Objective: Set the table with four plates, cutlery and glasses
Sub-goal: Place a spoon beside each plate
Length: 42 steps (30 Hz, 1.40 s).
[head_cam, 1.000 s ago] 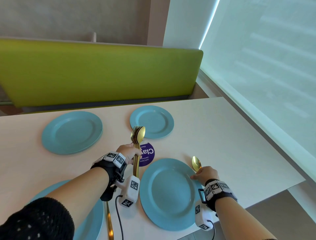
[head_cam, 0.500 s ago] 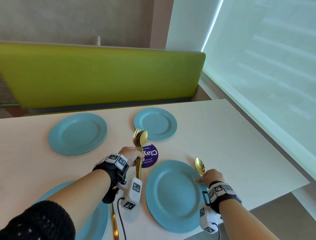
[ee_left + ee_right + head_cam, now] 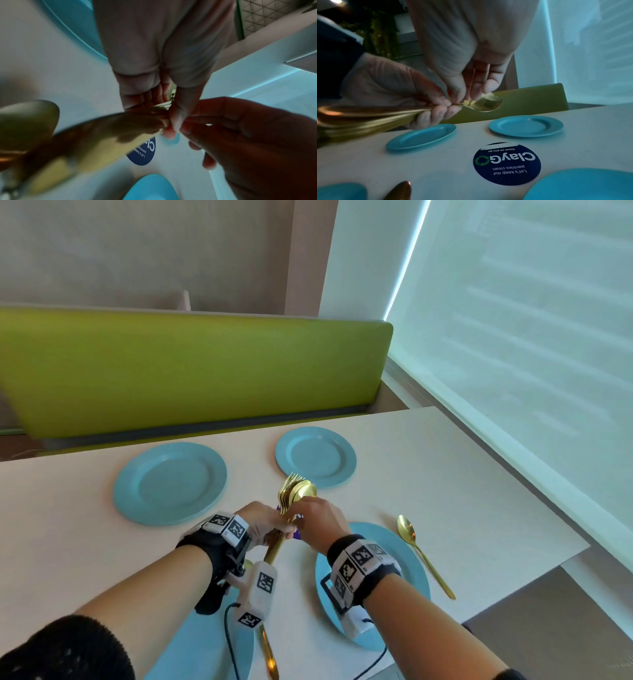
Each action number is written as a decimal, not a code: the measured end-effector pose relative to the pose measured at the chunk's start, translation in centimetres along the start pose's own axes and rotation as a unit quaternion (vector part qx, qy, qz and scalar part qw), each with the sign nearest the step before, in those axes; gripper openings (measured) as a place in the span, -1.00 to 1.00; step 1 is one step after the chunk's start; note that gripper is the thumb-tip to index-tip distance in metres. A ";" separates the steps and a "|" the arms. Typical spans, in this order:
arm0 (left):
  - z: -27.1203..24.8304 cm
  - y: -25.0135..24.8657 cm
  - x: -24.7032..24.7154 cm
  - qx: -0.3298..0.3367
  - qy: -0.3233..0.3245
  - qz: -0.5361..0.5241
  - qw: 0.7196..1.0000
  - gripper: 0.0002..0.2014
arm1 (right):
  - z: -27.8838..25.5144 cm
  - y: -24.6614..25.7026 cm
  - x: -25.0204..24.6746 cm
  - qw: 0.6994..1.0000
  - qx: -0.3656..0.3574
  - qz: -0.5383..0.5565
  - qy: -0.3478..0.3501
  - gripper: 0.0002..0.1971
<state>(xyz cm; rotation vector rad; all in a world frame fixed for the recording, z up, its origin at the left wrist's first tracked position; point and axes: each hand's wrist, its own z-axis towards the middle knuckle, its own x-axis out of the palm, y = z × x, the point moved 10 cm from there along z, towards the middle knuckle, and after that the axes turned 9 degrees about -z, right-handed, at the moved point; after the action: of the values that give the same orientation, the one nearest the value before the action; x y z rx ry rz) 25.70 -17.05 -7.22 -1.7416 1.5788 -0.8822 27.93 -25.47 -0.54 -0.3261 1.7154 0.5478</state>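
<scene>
My left hand grips a bundle of gold forks and spoons by the handles, heads pointing away over the table. My right hand has reached across, and its thumb and fingers pinch the neck of the top spoon in the bundle. Another gold spoon lies on the table to the right of the near right blue plate. Blue plates also sit at the far left, far right and near left. A gold utensil lies beside the near left plate.
A round dark blue sticker is stuck to the white table between the plates. A green bench back runs behind the table. The table's right edge runs along a blind-covered window.
My right hand let go of the spoon beside the near right plate and moved left to the bundle, where it now pinches the top spoon. The left hand still holds the bundle.
</scene>
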 end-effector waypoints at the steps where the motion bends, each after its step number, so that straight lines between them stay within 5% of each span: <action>1: -0.6 0.0 -0.1 0.002 0.019 0.016 1.000 -0.89 | -0.2 0.8 0.0 1.000 -0.009 -0.011 0.003 -0.73; 7: -3.2 0.4 -1.0 -0.002 0.096 0.022 0.995 -0.92 | -0.9 2.6 0.1 0.999 -0.018 -0.021 0.025 -0.77; 18: -2.7 -1.3 -1.7 -0.013 0.095 0.064 0.993 -0.84 | 0.9 2.9 0.3 0.993 -0.061 -0.043 0.094 -0.80; 27: 4.0 -7.0 -3.4 0.031 0.002 0.225 0.974 -0.96 | 8.1 0.4 -0.9 0.982 -0.104 -0.103 0.124 -0.79; 30: 6.2 -9.2 -5.1 0.049 -0.066 0.288 0.954 -0.85 | 11.0 -2.4 -1.6 0.983 -0.096 -0.107 0.117 -0.79; 35: 9.5 -10.0 -9.8 0.032 -0.165 0.158 0.973 -0.94 | 16.5 -12.2 -2.7 0.995 0.053 -0.028 0.076 -0.81; 38: 11.1 -9.9 -11.7 0.030 -0.205 0.126 0.970 -0.91 | 18.1 -18.9 -3.1 0.981 0.185 0.046 0.025 -0.81; 42: 13.4 -9.4 -12.4 0.009 -0.213 0.097 0.972 -0.83 | 19.0 -24.2 -1.8 0.961 0.271 0.033 0.032 -0.76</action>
<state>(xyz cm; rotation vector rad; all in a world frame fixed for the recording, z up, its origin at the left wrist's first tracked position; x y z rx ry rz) 41.27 -3.70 -8.33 -1.5985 1.4126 -0.3930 56.35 -36.10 -5.89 0.1094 1.8663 0.0982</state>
